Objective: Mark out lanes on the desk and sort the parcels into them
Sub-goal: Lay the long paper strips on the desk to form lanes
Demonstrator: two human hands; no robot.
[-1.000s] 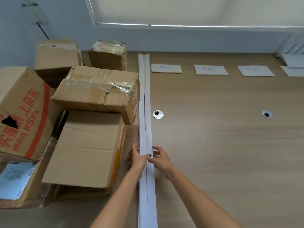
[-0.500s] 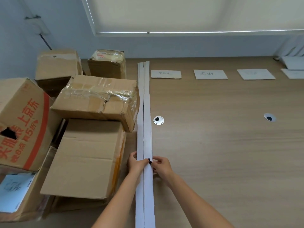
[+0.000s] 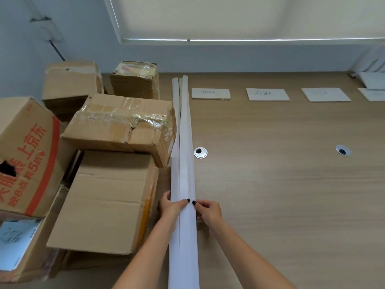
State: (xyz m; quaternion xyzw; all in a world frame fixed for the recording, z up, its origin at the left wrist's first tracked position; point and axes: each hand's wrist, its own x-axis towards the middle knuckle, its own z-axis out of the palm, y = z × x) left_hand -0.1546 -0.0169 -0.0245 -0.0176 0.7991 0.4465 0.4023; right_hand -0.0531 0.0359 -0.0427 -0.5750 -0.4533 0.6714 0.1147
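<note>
Long white paper strips (image 3: 184, 155) lie stacked lengthwise on the wooden desk (image 3: 281, 184), running from the near edge toward the wall. My left hand (image 3: 169, 207) grips the strips from their left side, thumb on top. My right hand (image 3: 208, 210) pinches them from the right side. Cardboard parcels fill the desk's left part: a taped box (image 3: 123, 124), a flat box (image 3: 104, 203), a box with red print (image 3: 25, 155), and two smaller boxes (image 3: 70, 82) (image 3: 135, 79) by the wall. White label cards (image 3: 210, 93) (image 3: 267, 94) (image 3: 326, 94) lie in a row at the back.
Two round cable grommets (image 3: 200, 152) (image 3: 343, 150) sit in the desk's middle. More white sheets (image 3: 373, 80) lie at the far right corner. A box with a paper label (image 3: 14, 243) sits at the near left. A closed blind covers the window above the wall.
The strips have been gathered closer together under my hands, with the right strip now overlapping the left. Both hands stay at the same spot on the strips.
</note>
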